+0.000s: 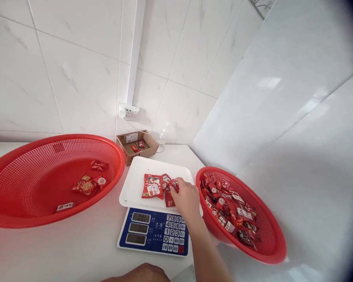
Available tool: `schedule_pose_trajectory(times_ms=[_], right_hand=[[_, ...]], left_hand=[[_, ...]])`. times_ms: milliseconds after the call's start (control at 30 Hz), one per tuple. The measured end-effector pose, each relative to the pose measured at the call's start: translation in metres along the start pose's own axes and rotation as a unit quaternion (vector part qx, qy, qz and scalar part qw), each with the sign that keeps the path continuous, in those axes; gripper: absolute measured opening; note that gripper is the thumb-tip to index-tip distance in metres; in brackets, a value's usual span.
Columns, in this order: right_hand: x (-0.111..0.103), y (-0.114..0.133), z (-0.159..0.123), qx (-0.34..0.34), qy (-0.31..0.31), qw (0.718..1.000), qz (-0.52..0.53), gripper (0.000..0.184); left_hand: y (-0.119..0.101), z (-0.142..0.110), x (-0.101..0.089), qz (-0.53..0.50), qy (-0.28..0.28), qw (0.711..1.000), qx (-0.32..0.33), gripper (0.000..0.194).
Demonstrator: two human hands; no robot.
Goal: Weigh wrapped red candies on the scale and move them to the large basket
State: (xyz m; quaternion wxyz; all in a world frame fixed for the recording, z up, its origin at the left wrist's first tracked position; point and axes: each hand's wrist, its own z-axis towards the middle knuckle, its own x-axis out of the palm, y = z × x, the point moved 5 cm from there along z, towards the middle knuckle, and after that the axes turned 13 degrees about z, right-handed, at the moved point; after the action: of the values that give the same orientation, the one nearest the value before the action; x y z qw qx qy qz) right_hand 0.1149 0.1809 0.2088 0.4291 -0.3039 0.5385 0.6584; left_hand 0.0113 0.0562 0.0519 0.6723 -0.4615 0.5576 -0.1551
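A person stands at a white counter (41, 250), working over a digital price scale (164, 235) with a blue keypad panel and a white plate (132, 192) on top. Right hand (186, 199) is on the plate, fingers bunched, pinching a small red packet (174, 186) near the plate's middle. Two more sit right by it: a larger printed red packet (151, 187) to its left, and a dark red packet (170, 199) just under the hand. So the current step is hand work on packets sitting on the scale plate. Left hand (142, 273) barely shows at the near edge of the view, knuckles only, near the scale; cannot tell if it is open or closed, and nothing shows in it. To the left of the scale is a big red mesh basket (67, 137) with a few loose packets (86, 185) on its floor. To the right, just beside the right hand, a smaller tilted red basket (217, 171) is heaped with wrapped packets (229, 207). Far end: a cardboard box (126, 153) holding a few packets, a clear plastic bottle (164, 135) behind it, and a wall socket (128, 112) on the white tiled wall (61, 66). Scale readouts are too small to read.
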Motion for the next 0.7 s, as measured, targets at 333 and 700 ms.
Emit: schedule_pose_trajectory(times_ms=[333, 700], right_hand=[[-0.079, -0.105, -0.058, 0.121, -0.273, 0.949, 0.096, 0.052], [-0.048, -0.148, -0.076, 0.24, -0.073, 0.967, -0.034, 0.055]], left_hand=[[-0.028, -0.016, -0.02, 0.005, -0.025, 1.0, -0.006, 0.031], [-0.033, -0.018, -0.023, 0.0, -0.018, 1.0, -0.008, 0.03]])
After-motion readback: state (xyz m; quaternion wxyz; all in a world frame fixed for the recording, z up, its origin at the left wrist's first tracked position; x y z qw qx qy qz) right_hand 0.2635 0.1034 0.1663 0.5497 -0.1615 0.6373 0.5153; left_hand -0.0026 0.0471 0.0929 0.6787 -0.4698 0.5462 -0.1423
